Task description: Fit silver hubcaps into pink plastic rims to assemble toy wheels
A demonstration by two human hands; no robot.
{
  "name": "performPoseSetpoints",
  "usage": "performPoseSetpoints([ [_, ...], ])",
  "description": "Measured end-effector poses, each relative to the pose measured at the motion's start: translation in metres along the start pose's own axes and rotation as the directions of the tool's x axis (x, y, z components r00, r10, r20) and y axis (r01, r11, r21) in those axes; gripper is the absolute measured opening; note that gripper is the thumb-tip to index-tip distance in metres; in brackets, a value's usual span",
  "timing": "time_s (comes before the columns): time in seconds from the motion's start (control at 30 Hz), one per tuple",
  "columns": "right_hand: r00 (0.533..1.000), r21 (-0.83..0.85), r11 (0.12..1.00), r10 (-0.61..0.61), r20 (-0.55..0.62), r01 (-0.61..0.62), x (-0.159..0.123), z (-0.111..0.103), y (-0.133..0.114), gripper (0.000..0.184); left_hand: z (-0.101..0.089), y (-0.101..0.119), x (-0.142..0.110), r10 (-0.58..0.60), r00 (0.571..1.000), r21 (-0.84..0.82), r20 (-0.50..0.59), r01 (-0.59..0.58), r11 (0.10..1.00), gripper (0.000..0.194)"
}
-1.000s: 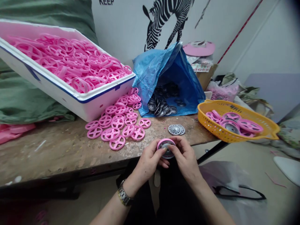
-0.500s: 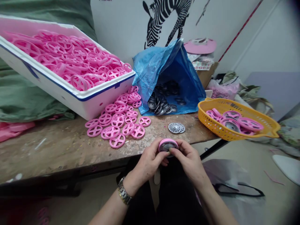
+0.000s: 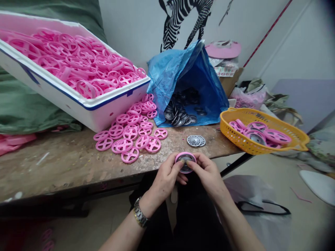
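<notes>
Between both hands, just off the table's front edge, is a pink toy wheel (image 3: 186,157) with a grey disc set in it. My left hand (image 3: 167,174) grips its left side, the thumb pressing on the disc. On the other side my right hand (image 3: 208,173) holds the rim, its thumb also on the disc near the middle. A couple of silver hubcap discs (image 3: 194,140) overlap on the table just beyond. To the left lies a loose pile of pink spoked wheels (image 3: 130,132).
A white foam box (image 3: 104,113) full of pink wheels stands tilted at the left. Behind the pile, a blue bag (image 3: 162,76) lies open with dark discs inside. A yellow basket (image 3: 232,137) with assembled wheels sits on the right. The wooden table (image 3: 65,164) ends before my lap.
The wheel has tilted so its disc face shows more fully toward me. Both thumbs have spread slightly apart over the disc. The view has shifted a little.
</notes>
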State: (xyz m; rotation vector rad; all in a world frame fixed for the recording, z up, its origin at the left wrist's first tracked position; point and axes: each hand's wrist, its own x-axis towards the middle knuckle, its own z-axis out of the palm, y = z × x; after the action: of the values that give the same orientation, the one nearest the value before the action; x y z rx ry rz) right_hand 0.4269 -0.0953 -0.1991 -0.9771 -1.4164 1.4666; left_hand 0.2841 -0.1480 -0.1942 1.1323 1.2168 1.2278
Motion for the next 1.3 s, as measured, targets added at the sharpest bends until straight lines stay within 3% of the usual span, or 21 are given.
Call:
performPoseSetpoints([
  [0.17, 0.995, -0.068, 0.994, -0.089, 0.037, 0.091, -0.008, 0.003, -0.002, 0.026, -0.005, 0.003, -0.001, 0.054, 0.998, 0.145, -0.024, -0.050, 0.988, 0.036],
  [0.37, 0.991, -0.171, 0.977, -0.135, -0.017, 0.130, -0.015, 0.006, -0.002, 0.030, -0.007, 0.006, -0.004, 0.173, 0.985, 0.368, -0.005, -0.159, 0.916, 0.034],
  [0.5, 0.991, -0.166, 0.979, -0.128, -0.032, 0.121, -0.012, 0.005, -0.002, 0.030, -0.005, 0.006, -0.002, 0.161, 0.986, 0.365, -0.032, -0.138, 0.921, 0.035],
  [0.63, 0.996, -0.150, 0.985, -0.073, 0.060, 0.081, -0.007, 0.001, 0.001, 0.031, -0.005, 0.009, -0.001, 0.072, 0.997, 0.329, 0.006, -0.070, 0.942, 0.034],
  [0.83, 0.984, -0.144, 0.986, -0.060, 0.168, 0.085, -0.012, 0.001, 0.003, 0.030, -0.007, 0.016, 0.000, 0.164, 0.986, 0.498, -0.008, -0.139, 0.856, 0.034],
  [1.0, 0.976, -0.091, 0.996, 0.007, 0.218, 0.013, -0.018, 0.001, 0.003, 0.023, -0.008, 0.020, 0.003, 0.156, 0.988, 0.459, -0.019, -0.130, 0.879, 0.034],
  [1.1, 0.988, -0.013, 0.998, 0.061, 0.143, -0.060, -0.011, -0.008, 0.000, 0.026, -0.007, 0.022, 0.002, 0.135, 0.991, 0.384, 0.015, -0.130, 0.914, 0.033],
  [1.17, 0.999, 0.121, 0.992, 0.042, -0.008, -0.040, 0.000, -0.023, -0.010, 0.026, -0.006, 0.022, 0.002, 0.146, 0.989, 0.391, 0.027, -0.145, 0.909, 0.033],
  [1.23, 0.973, 0.302, 0.948, -0.027, -0.231, 0.098, 0.013, -0.046, -0.026, 0.025, -0.008, 0.022, 0.002, 0.218, 0.976, 0.483, 0.007, -0.194, 0.854, 0.031],
  [1.3, 0.913, 0.395, 0.877, -0.108, -0.394, 0.275, 0.024, -0.070, -0.045, 0.023, -0.013, 0.021, 0.004, 0.354, 0.935, 0.609, -0.007, -0.276, 0.744, 0.025],
])
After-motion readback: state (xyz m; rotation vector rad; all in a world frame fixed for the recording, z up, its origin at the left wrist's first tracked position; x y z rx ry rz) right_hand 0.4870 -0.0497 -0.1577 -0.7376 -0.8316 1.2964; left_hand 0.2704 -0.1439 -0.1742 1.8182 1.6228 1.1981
